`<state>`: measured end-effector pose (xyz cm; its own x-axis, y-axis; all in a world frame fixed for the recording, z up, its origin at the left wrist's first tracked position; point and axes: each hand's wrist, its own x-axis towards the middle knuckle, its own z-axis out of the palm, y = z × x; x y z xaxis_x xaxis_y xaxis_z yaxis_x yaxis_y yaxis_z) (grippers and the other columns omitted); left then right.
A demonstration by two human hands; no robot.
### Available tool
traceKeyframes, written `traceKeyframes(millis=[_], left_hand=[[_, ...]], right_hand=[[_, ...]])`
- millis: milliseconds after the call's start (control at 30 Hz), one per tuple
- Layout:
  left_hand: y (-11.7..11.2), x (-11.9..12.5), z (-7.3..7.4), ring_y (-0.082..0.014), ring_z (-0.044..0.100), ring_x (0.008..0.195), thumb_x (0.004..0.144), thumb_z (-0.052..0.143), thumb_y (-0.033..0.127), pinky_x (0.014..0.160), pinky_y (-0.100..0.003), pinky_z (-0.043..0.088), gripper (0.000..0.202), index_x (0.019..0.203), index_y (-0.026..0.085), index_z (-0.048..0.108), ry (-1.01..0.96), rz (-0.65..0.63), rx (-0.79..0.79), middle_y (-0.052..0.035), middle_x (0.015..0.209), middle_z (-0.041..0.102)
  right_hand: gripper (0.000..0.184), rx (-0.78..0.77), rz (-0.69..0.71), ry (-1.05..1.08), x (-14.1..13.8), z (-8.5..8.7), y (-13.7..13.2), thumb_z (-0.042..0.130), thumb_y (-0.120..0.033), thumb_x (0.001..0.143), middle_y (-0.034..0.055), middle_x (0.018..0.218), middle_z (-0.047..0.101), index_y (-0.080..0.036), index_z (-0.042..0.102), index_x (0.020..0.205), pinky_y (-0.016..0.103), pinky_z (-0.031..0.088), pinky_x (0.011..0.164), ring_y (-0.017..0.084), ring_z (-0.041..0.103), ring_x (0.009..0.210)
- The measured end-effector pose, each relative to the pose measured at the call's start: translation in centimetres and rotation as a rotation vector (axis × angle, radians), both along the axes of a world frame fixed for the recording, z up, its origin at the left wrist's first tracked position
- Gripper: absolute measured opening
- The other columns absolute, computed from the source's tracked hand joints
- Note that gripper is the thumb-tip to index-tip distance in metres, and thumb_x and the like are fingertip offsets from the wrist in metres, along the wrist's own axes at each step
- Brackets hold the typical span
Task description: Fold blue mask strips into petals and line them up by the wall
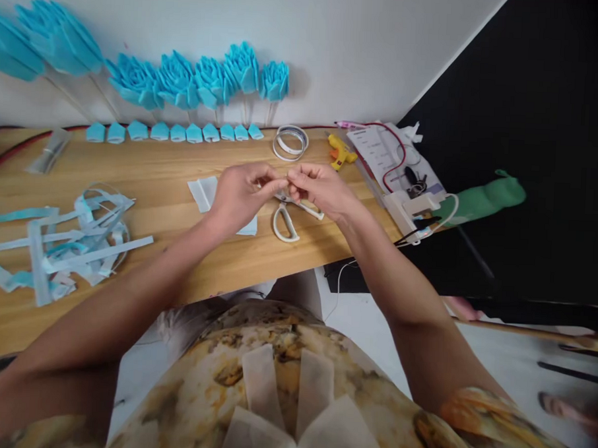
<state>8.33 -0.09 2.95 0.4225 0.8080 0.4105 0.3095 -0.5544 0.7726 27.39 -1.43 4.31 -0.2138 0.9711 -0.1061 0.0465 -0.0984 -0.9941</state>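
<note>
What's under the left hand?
Pale sheet material shows on the tabletop either side of the left hand; whether it continues unbroken beneath is hidden.

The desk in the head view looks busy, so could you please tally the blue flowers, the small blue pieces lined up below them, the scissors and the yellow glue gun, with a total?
Blue flowers: 7
Small blue pieces: 10
Scissors: 1 pair
Yellow glue gun: 1
Total: 19
</note>
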Motion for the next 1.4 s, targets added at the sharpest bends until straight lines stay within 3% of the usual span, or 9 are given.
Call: traceKeyframes(millis=[133,433,567,700,867,1000,1167,1300,1400], left_hand=[[-1.7,-1.2,2.0,-0.0161,0.072,0.078,0.086,0.078,0.035,0.074,-0.028,0.055,0.022,0.099,0.019,0.07,-0.055,0.069,0.01,-0.0013,0.084,0.078],[-3.9,-4.2,1.9,-0.0176,0.071,0.075,0.093,0.067,0.043,0.072,-0.031,0.055,0.026,0.081,0.02,0.073,-0.042,0.076,0.019,-0.0033,0.08,0.077],[-4.2,-5.9,2.1,-0.0169,0.068,0.071,0.093,0.064,0.04,0.07,-0.03,0.052,0.026,0.081,0.019,0.073,0.047,0.029,0.053,-0.0035,0.078,0.076],[-3.7,-6.9,1.7,-0.0157,0.066,0.071,0.092,0.064,0.038,0.071,-0.029,0.051,0.023,0.08,0.019,0.07,0.048,-0.053,0.054,-0.0021,0.077,0.074],[-2.2,-9.6,1.1,-0.0149,0.061,0.066,0.09,0.065,0.041,0.066,-0.03,0.049,0.026,0.073,0.021,0.064,-0.01,0.071,-0.031,-0.0001,0.069,0.068],[-1.6,-14.8,1.9,-0.0131,0.053,0.063,0.09,0.065,0.045,0.06,-0.029,0.043,0.03,0.069,0.024,0.062,-0.05,0.314,0.03,0.0028,0.064,0.065],[-3.0,-22.1,2.6,-0.0102,0.042,0.061,0.095,0.054,0.03,0.06,-0.03,0.034,0.035,0.061,0.023,0.059,0.178,0.692,0.055,0.0058,0.057,0.055],[-4.3,-25.5,1.3,-0.0097,0.043,0.057,0.096,0.053,0.031,0.06,-0.03,0.031,0.043,0.054,0.021,0.053,0.273,0.768,-0.02,0.0054,0.049,0.046],[-4.3,-26.8,-0.4,-0.0089,0.046,0.058,0.09,0.061,0.03,0.06,-0.027,0.031,0.029,0.063,0.022,0.06,0.333,0.73,-0.026,0.0078,0.055,0.052]], right_hand=[[0.041,0.038,0.074,0.051,-1.2,0.7,-1.3,0.074,-0.048,0.091,-0.0044,0.059,0.056,-0.017,0.058,0.067,0.019,0.044,0.052,0.006,0.05,0.053],[0.048,0.179,0.179,-0.05,-3.7,0.6,-3.0,0.073,-0.059,0.087,-0.0047,0.058,0.055,-0.018,0.06,0.067,0.02,0.038,0.053,0.006,0.048,0.055],[0.048,0.113,0.253,-0.002,-4.6,-0.4,-3.2,0.075,-0.061,0.084,-0.0046,0.057,0.054,-0.017,0.063,0.071,0.02,0.037,0.05,0.006,0.048,0.053],[0.048,-0.067,0.349,0.161,-5.4,-1.3,-3.4,0.078,-0.062,0.081,-0.006,0.055,0.051,-0.017,0.064,0.071,0.02,0.036,0.048,0.006,0.045,0.049],[0.05,-0.121,0.366,0.215,-5.7,-1.8,-3.5,0.078,-0.061,0.08,-0.0062,0.055,0.049,-0.017,0.06,0.065,0.021,0.035,0.049,0.006,0.043,0.049],[0.049,-0.01,0.294,0.004,-4.8,-1.6,-3.9,0.069,-0.063,0.087,-0.004,0.056,0.052,-0.019,0.061,0.067,0.023,0.035,0.051,0.008,0.045,0.051],[0.038,0.333,0.135,-0.594,-2.3,-0.8,-5.4,0.057,-0.05,0.097,0.0009,0.063,0.062,-0.023,0.066,0.072,0.03,0.042,0.06,0.016,0.057,0.061],[0.026,0.534,-0.017,-0.959,0.6,-2.0,-5.9,0.052,-0.041,0.1,0.0084,0.09,0.075,-0.027,0.07,0.087,0.04,0.051,0.08,0.026,0.07,0.087],[0.027,0.594,-0.037,-1.082,2.4,-3.6,-5.8,0.047,-0.039,0.101,0.0124,0.106,0.075,-0.029,0.072,0.103,0.045,0.053,0.088,0.031,0.071,0.101]])
